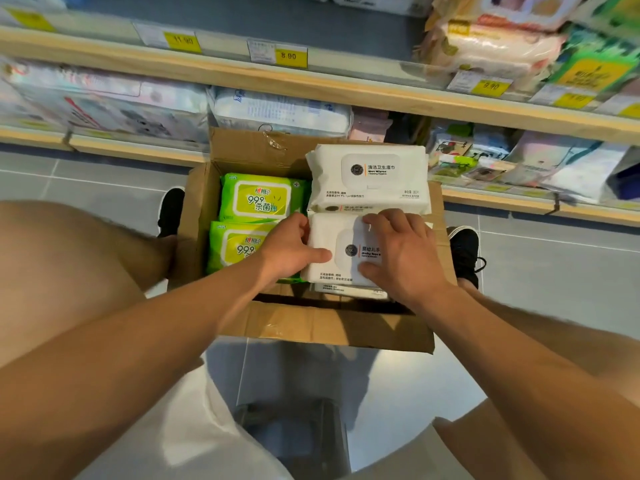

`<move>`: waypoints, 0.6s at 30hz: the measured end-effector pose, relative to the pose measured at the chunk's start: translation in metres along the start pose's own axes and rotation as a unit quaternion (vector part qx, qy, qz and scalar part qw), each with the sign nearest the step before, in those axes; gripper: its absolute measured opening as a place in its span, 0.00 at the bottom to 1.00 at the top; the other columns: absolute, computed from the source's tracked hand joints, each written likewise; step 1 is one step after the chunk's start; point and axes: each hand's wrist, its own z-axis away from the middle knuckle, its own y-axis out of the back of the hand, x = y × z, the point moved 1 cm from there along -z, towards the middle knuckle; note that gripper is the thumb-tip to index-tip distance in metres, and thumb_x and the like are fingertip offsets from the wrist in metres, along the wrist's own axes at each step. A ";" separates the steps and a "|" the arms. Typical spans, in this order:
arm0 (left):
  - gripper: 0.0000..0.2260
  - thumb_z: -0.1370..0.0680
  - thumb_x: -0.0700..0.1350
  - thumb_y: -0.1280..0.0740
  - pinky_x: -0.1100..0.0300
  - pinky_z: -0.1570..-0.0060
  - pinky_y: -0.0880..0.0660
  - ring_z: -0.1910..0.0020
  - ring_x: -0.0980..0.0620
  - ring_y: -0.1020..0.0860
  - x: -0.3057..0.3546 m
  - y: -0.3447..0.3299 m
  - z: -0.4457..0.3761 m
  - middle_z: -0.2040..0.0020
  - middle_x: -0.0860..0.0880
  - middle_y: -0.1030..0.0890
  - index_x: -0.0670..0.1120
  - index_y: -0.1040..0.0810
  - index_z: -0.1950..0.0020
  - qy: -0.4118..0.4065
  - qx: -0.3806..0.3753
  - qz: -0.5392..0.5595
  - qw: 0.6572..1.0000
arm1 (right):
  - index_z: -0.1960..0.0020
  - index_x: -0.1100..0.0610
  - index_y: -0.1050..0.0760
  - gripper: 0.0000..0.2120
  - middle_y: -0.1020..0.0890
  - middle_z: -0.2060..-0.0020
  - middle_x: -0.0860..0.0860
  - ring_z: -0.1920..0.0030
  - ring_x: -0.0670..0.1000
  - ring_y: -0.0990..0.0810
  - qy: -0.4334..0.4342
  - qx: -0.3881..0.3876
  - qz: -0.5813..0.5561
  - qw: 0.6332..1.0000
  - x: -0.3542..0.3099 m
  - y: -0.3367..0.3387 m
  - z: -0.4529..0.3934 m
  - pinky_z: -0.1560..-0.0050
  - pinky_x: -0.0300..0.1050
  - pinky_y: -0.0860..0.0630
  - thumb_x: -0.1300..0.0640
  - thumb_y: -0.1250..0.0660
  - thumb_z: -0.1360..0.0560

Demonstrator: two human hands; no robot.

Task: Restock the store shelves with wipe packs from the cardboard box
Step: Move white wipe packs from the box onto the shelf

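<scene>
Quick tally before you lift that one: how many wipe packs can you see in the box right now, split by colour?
Green packs: 2, the far green pack and the near green pack
White packs on top: 2, the far white pack and the near white pack, which the left hand and right hand both touch
Total: 4 top-layer packs in the cardboard box; more white packs lie underneath, number unclear.

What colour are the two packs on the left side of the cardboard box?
Bright green wipe packs with yellow label panels, seen in the head view.

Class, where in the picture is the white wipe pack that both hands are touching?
In the head view, the white wipe pack lies in the brown cardboard box's near right part, beside green packs, between left hand and right hand.
</scene>
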 end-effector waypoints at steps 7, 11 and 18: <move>0.28 0.33 0.46 0.22 0.56 0.51 0.26 0.48 0.51 0.23 -0.009 0.000 0.015 0.43 0.52 0.23 0.47 0.29 0.36 -0.034 -0.003 -0.049 0.998 | 0.28 0.51 0.37 0.37 0.30 0.35 0.51 0.35 0.57 0.33 0.003 -0.052 0.008 0.999 -0.002 -0.002 0.004 0.32 0.52 0.41 0.44 0.26 0.32; 0.32 0.35 0.43 0.21 0.53 0.44 0.25 0.45 0.52 0.23 -0.015 -0.007 0.023 0.43 0.53 0.21 0.49 0.29 0.34 -0.008 -0.062 0.001 0.998 | 0.32 0.53 0.36 0.37 0.30 0.38 0.51 0.38 0.57 0.33 0.041 -0.064 0.045 0.996 -0.008 -0.004 0.018 0.39 0.51 0.36 0.44 0.24 0.34; 0.36 0.40 0.40 0.19 0.53 0.49 0.23 0.46 0.51 0.22 -0.020 -0.011 0.025 0.43 0.51 0.20 0.49 0.29 0.35 -0.041 -0.097 -0.097 0.990 | 0.36 0.54 0.37 0.40 0.32 0.42 0.51 0.42 0.55 0.33 0.045 -0.105 0.043 0.993 -0.009 -0.026 0.035 0.43 0.49 0.34 0.36 0.25 0.38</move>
